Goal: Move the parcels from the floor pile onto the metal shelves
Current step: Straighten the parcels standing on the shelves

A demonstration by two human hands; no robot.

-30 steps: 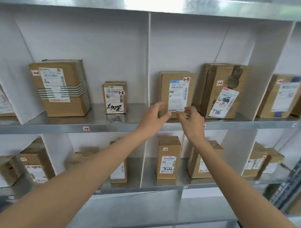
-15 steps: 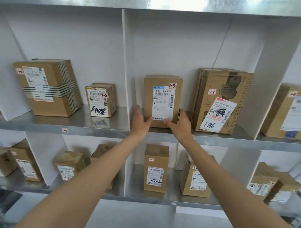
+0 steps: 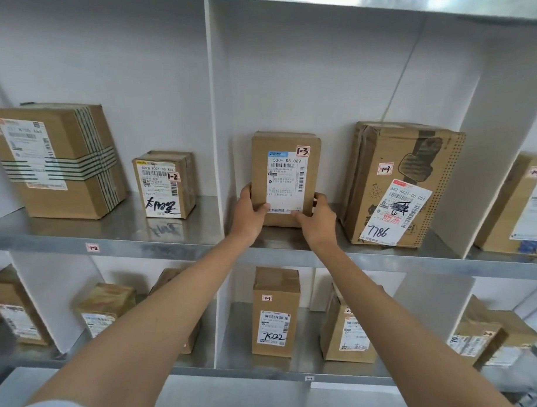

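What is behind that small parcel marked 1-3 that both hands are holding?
Above the 1-3 parcel, only the white back wall shows. Anything directly behind it stays hidden by the box itself.

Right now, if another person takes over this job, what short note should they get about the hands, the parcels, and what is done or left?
Left hand: grips the lower left edge of the 1-3 parcel.
Right hand: grips its lower right corner.
The parcel stands upright on the upper shelf, apart from the 7786 box on its right.
Done: this parcel is on the shelf; other parcels already stand on both shelf levels.
Left: let go of it, then fetch more. The floor pile is out of view, so I cannot tell how many remain.
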